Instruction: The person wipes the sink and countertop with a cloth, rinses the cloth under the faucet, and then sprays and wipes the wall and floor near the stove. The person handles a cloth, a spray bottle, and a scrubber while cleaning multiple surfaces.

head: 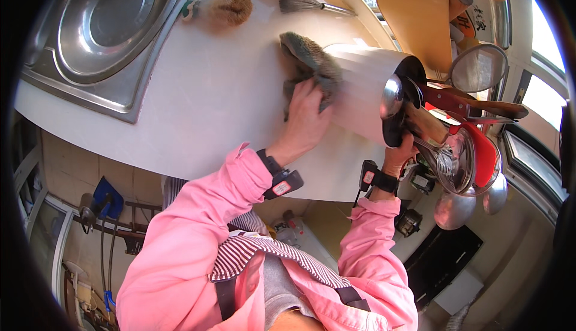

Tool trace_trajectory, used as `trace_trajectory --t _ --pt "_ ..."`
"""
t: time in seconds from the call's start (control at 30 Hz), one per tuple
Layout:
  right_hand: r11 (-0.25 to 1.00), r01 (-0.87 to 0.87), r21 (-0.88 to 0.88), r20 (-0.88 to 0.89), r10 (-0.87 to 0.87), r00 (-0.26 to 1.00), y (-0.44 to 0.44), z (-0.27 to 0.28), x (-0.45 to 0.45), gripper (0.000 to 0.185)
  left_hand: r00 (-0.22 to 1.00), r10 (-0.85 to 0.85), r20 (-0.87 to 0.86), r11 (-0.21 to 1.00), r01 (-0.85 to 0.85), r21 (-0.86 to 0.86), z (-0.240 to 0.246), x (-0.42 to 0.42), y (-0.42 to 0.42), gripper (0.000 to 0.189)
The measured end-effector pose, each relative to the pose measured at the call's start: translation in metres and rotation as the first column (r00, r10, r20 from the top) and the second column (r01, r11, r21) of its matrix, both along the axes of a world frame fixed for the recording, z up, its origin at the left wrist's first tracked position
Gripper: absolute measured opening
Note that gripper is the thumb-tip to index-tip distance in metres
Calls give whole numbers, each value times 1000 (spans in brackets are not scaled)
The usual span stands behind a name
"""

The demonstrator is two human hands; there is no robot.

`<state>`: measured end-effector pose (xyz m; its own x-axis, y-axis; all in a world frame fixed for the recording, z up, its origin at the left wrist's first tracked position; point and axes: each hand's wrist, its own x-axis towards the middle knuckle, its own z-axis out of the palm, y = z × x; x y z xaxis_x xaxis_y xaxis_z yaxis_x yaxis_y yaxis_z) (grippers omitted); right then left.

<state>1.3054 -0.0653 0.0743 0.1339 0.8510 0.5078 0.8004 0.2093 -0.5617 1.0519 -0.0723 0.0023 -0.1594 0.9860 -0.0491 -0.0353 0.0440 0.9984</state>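
Observation:
My left hand [306, 122] holds a bunched grey-green cloth [315, 63] against the side of a white cylindrical utensil holder [360, 88]. The holder's dark mouth faces right, and my right hand [398, 153] grips its near rim, the fingertips partly hidden. Out of the mouth stick a wooden handle [425, 124], a red-handled utensil [445, 101], a red spatula [483, 155], a wire whisk [454, 164] and several metal ladles [454, 209]. A round mesh strainer [479, 68] is beyond them.
A stainless steel sink [121, 14] is set into the white countertop [198, 106] at left. Towards the back lie a brown scrubbing brush or pad [229, 8] and a wire-bristled brush [299, 2]. A rolled tan sheet [409, 11] stands by the window. The counter's curved edge runs before me.

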Motion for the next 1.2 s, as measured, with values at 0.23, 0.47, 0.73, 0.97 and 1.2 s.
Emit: trace_trajectory --t 0.23,0.47,0.73,0.97,1.2 --pt "996 -89 12 213 84 973 -5 -1 11 24 990 112 -83 925 -73 372 28 6 31 26" --pt "999 22 -38 -350 -34 936 -4 -3 11 19 984 35 -172 977 2 214 0 -5 46 17" --pt "1000 8 -11 -349 -11 937 -3 -9 22 24 976 -27 -215 997 41 58 10 -14 63 24" --pt "999 35 -22 -260 -39 965 0 -11 23 33 990 118 -76 940 -87 329 7 6 51 19" --pt "1000 -22 -1 -260 21 965 -4 -3 19 18 991 132 34 933 -136 334 24 -2 37 25"
